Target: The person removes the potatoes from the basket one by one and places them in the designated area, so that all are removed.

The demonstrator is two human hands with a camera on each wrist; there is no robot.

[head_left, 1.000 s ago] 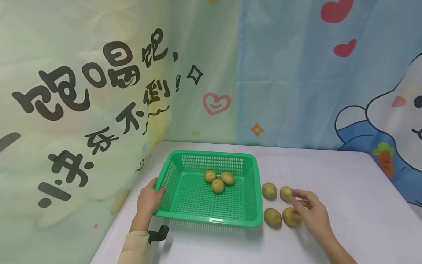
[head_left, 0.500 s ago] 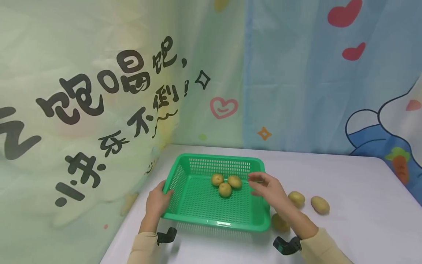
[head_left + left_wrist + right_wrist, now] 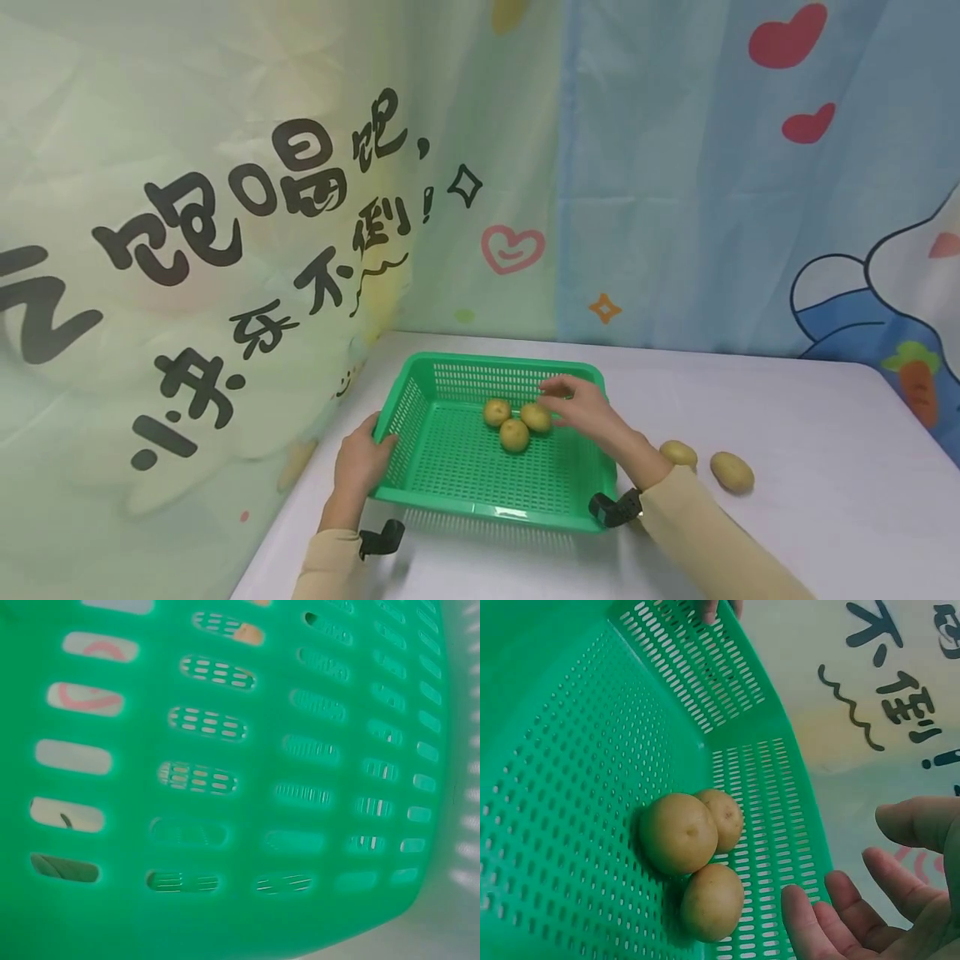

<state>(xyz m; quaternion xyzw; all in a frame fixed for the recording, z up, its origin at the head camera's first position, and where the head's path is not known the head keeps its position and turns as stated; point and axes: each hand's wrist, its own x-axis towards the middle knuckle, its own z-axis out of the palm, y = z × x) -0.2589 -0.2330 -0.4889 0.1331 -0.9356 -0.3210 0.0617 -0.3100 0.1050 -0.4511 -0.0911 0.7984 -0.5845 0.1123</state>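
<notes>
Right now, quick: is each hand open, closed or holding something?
Left hand: closed, holding the left rim of the green rectangular perforated plastic basket.
Right hand: open, holding nothing, over the basket.

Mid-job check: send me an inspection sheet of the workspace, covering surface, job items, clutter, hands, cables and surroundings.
Surface: white tabletop, no spills seen.
Job items: green basket with three potatoes grouped inside; two potatoes right of it on the table, one partly covered by the right sleeve, which may hide more.
Clutter: nothing seen.
Left hand: grips the basket's left side.
Right hand: over the basket's right part, fingers spread, holding nothing.
Wrists: a black device on each.
Cables: nothing seen.
Surroundings: printed hangings behind and to the left.
</notes>
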